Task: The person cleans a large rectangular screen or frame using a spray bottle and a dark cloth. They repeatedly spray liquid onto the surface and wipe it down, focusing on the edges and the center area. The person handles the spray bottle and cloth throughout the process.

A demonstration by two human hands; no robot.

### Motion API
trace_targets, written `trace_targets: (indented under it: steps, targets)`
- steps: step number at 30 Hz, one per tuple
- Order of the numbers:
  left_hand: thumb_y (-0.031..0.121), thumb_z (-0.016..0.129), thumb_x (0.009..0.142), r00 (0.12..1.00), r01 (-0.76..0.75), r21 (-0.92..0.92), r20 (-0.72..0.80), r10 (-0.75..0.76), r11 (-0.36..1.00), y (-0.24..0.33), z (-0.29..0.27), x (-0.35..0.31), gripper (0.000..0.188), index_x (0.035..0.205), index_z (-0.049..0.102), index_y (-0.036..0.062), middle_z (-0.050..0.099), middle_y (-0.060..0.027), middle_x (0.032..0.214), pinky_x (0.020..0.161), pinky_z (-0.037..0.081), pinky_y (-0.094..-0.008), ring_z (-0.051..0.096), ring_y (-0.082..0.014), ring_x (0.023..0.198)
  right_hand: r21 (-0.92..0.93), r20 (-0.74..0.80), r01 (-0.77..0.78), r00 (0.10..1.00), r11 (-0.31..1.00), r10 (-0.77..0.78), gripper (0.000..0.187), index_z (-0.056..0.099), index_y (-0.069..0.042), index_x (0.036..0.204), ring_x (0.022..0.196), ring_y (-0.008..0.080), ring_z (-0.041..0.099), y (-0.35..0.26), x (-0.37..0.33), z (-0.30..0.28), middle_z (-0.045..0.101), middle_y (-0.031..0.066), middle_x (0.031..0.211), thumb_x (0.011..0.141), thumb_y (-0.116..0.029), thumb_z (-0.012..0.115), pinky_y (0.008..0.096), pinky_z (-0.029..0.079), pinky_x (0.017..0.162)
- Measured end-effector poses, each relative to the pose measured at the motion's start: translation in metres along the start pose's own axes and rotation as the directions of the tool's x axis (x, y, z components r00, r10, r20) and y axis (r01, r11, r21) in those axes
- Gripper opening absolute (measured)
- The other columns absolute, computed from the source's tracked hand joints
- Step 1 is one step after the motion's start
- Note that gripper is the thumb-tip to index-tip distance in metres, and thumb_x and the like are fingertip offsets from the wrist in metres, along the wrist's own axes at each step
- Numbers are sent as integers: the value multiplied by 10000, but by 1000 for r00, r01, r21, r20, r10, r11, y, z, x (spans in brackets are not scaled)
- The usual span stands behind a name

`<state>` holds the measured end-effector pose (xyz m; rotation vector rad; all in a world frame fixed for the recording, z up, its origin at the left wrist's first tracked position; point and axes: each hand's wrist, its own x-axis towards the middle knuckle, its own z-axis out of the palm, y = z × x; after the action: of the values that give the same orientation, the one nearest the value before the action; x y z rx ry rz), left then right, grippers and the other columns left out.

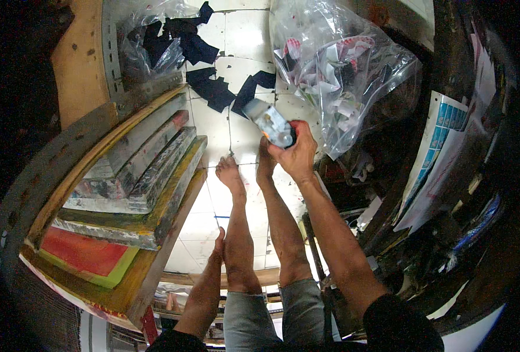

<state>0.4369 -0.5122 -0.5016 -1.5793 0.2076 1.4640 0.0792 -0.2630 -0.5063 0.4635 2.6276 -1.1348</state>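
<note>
My right hand (298,154) is closed around a small pale container (273,125) with grey-blue and white sides and a bit of orange. Motion blurs the container, so its exact kind is unclear. It is held above the tiled floor, over my right foot and just in front of some dark cloth scraps (246,97). My left hand (219,242) hangs low beside my left shin, seen edge-on. A thumb-like edge points forward there, but the other fingers are hidden, and nothing shows in that hand.
On the left, a stack of paint-stained frames (132,170) fills a metal-edged rack. More dark fabric lies by a clear plastic bag (169,61) at the far left. A large clear bag (354,82) of scraps stands far right. Printed sheets (433,152) hang on the right.
</note>
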Motion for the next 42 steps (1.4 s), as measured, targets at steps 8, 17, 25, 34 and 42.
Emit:
trace_targets:
  steps: [8, 17, 25, 34, 42]
  targets:
    - [711, 492, 854, 992, -119, 10, -33, 119, 993, -32, 1, -30, 890, 1419, 418, 28, 470, -166, 1415, 1075, 379, -463, 460, -347, 1278, 42, -38, -138, 989, 990, 139, 616, 552, -10, 1077, 859, 346, 654, -14, 21, 23, 641, 169, 961, 562, -218, 818, 404, 526, 782]
    - [437, 684, 854, 790, -306, 925, 116, 602, 224, -76, -3, -64, 907, 1480, 218, -27, 327, -295, 1452, 1087, 348, -429, 341, -456, 1338, -29, -180, -433, 889, 901, 422, 601, 592, 1, 1136, 1006, 263, 616, 141, -34, 1, 664, 154, 1087, 637, -221, 843, 375, 475, 904]
    - [409, 705, 828, 781, -266, 865, -66, 621, 426, -74, 18, -83, 842, 1448, 304, 2, 382, -281, 1421, 1068, 371, -454, 387, -451, 1306, -567, -298, -330, 936, 755, 186, 366, 619, -40, 1150, 1049, 324, 605, 276, -21, -23, 649, 139, 1139, 851, -244, 664, 434, 479, 912]
    - [367, 733, 795, 636, 6, 1000, -14, 772, 12, -86, 87, -150, 769, 1400, 410, 19, 441, -257, 1388, 1051, 394, -475, 435, -439, 1271, -292, -561, -444, 797, 847, 224, 427, 629, 26, 1097, 998, 344, 637, 224, -51, -24, 677, 192, 1058, 846, -311, 709, 407, 480, 926]
    - [316, 752, 745, 608, -15, 989, 127, 784, -149, -81, 75, -128, 754, 1377, 447, 40, 438, -223, 1410, 1048, 392, -469, 442, -420, 1263, 127, -39, -570, 815, 812, 578, 242, 630, -17, 1018, 830, 208, 584, 172, -160, 8, 638, 120, 863, 824, -140, 708, 317, 469, 792]
